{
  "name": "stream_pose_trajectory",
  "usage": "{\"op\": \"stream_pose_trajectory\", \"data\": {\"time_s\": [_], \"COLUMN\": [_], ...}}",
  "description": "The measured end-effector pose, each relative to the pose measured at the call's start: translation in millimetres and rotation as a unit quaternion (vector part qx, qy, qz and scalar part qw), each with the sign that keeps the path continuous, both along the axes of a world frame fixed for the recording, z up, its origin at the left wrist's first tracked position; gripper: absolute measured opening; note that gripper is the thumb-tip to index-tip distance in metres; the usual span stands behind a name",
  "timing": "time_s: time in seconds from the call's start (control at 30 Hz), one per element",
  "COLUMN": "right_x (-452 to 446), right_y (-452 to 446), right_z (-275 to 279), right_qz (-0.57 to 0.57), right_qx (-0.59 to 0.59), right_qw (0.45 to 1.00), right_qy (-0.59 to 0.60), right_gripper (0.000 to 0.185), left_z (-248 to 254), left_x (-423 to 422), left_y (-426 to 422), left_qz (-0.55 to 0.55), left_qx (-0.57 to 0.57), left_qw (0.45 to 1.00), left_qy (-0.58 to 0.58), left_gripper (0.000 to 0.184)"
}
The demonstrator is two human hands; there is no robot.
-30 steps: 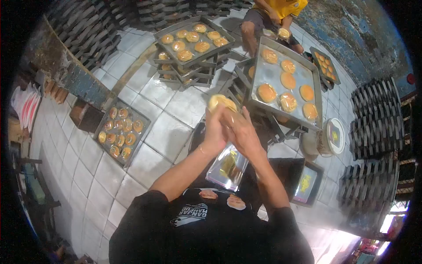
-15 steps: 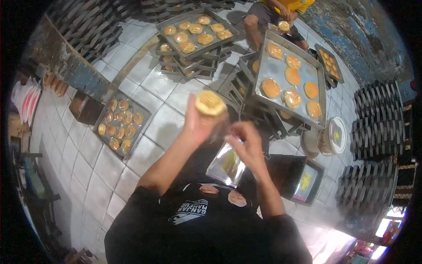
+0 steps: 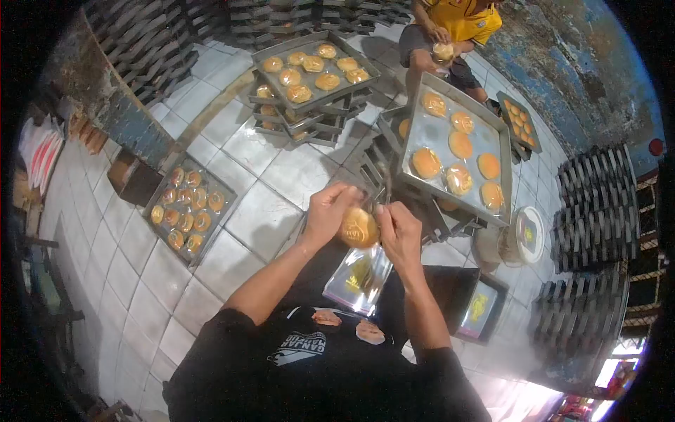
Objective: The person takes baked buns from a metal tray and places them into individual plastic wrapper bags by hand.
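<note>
A round golden bun [image 3: 359,229] hangs between my hands, in what looks like a clear bag with print across it. My left hand [image 3: 328,215] is closed, its fingers pinching the bag's upper left corner. On the other side, my right hand [image 3: 401,231] pinches the upper right corner between thumb and finger. The thin film between the fingertips is hard to make out. Below the bun, a stack of flat clear plastic bags [image 3: 357,283] with yellow-green print lies on my lap.
To the right, a large tray [image 3: 450,184] of buns tops a stack of trays. Another stacked tray [image 3: 318,67] stands ahead, and a tray of wrapped buns [image 3: 184,243] lies on the left floor. A white bucket [image 3: 524,235] stands right. A person in yellow [image 3: 460,20] holds a bun.
The bun has gone from resting on my raised left palm to hanging in a bag between both hands, lower and nearer me. Both hands have come together, pinching. The view has shifted slightly.
</note>
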State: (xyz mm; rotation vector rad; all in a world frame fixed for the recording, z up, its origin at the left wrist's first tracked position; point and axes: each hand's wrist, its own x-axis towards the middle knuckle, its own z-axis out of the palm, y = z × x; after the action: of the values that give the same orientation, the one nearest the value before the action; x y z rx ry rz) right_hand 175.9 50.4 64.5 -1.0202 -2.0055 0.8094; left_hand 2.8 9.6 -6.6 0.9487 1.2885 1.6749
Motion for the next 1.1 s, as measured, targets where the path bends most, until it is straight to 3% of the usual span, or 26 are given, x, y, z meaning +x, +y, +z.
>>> {"op": "stream_pose_trajectory", "data": {"time_s": [0.07, 0.1, 0.17, 0.23, 0.3, 0.37, 0.4, 0.47, 0.5, 0.53, 0.57, 0.6, 0.63, 0.67, 0.7, 0.73, 0.77, 0.8, 0.83, 0.9, 1.03, 1.1], "right_x": [-3.3, -1.5, 5.3, 14.5, 23.7, 35.7, 36.4, 27.7, 25.2, 24.4, 29.3, 39.8, 49.6, 53.9, 57.5, 62.7, 68.0, 72.2, 76.5, 83.0, 88.1, 103.5], "right_y": [5.0, 15.2, 42.0, 41.2, 12.6, -8.4, -23.1, -39.5, -44.3, -47.3, -40.7, -26.2, -12.5, 1.6, 17.7, 38.5, 61.1, 75.3, 78.5, 73.3, 14.0, -7.5], "right_z": [6.0, 3.3, -16.8, -13.9, -17.7, -60.8, -79.7, -91.1, -85.9, -79.5, -72.8, -63.8, -51.7, -22.5, 2.6, 5.0, 3.2, 0.2, -4.1, -22.3, -74.4, -88.7], "right_qz": [-0.015, -0.040, -0.067, -0.006, -0.007, -0.008, -0.022, -0.037, -0.053, -0.070, -0.075, -0.073, -0.074, -0.118, -0.159, -0.166, -0.174, -0.174, -0.174, -0.146, 0.040, 0.065], "right_qx": [0.062, -0.060, -0.278, -0.320, -0.411, -0.437, -0.452, -0.473, -0.494, -0.509, -0.506, -0.410, -0.310, -0.229, -0.145, -0.139, 0.027, 0.193, 0.203, 0.088, -0.127, -0.268], "right_qw": [0.998, 0.997, 0.952, 0.935, 0.900, 0.894, 0.885, 0.872, 0.847, 0.818, 0.818, 0.876, 0.922, 0.958, 0.976, 0.976, 0.983, 0.959, 0.957, 0.964, 0.989, 0.961], "right_qy": [0.006, -0.010, 0.111, 0.155, 0.144, 0.101, 0.110, 0.120, 0.189, 0.259, 0.263, 0.244, 0.222, 0.126, 0.026, 0.027, -0.043, -0.111, -0.110, -0.203, -0.071, 0.025], "right_gripper": [0.026, 0.032, 0.036, 0.033, 0.032, 0.027, 0.026, 0.025, 0.023, 0.024, 0.024, 0.025, 0.028, 0.031, 0.034, 0.034, 0.034, 0.036, 0.036, 0.041, 0.065, 0.065], "left_z": [17.3, 20.5, 19.2, 18.5, 3.3, -40.9, -62.5, -57.8, -55.7, -56.2, -55.1, -52.3, -33.7, -1.5, 16.7, 8.0, -3.3, -16.4, -22.8, -15.0, -12.6, -10.5], "left_x": [-4.3, -5.7, -10.3, -22.3, -20.2, -18.9, -21.2, -23.6, -22.6, -20.9, -19.2, -15.4, -5.7, 7.4, 16.8, 16.8, 16.3, 16.7, 19.9, 33.9, 28.3, 21.6], "left_y": [4.4, 3.5, 3.2, -4.0, -33.1, -49.0, -53.8, -48.7, -43.9, -37.0, -23.5, -8.4, 4.6, 14.7, 20.2, 22.2, 17.8, 5.5, -6.9, -43.9, -71.0, -75.2], "left_qz": [0.034, 0.063, 0.077, 0.147, 0.117, 0.062, 0.014, -0.001, -0.019, -0.024, -0.062, -0.102, -0.111, -0.070, -0.027, -0.045, -0.051, -0.048, -0.033, -0.040, -0.058, -0.193], "left_qx": [-0.028, -0.062, -0.083, 0.042, 0.006, -0.080, -0.165, -0.165, -0.161, -0.166, -0.098, -0.028, -0.026, -0.031, -0.036, -0.062, -0.055, -0.050, -0.039, -0.021, 0.030, -0.107], "left_qw": [0.999, 0.995, 0.993, 0.966, 0.973, 0.989, 0.986, 0.984, 0.977, 0.976, 0.979, 0.975, 0.974, 0.978, 0.980, 0.990, 0.990, 0.981, 0.885, 0.842, 0.814, 0.925], "left_qy": [0.026, 0.054, 0.017, 0.209, 0.199, 0.105, 0.005, -0.065, -0.136, -0.136, -0.167, -0.197, -0.196, -0.194, -0.192, -0.118, -0.119, 0.179, 0.462, 0.538, 0.577, 0.309], "left_gripper": [0.022, 0.022, 0.022, 0.020, 0.019, 0.017, 0.016, 0.015, 0.015, 0.015, 0.016, 0.019, 0.019, 0.020, 0.021, 0.022, 0.022, 0.022, 0.022, 0.024, 0.023, 0.016]}}
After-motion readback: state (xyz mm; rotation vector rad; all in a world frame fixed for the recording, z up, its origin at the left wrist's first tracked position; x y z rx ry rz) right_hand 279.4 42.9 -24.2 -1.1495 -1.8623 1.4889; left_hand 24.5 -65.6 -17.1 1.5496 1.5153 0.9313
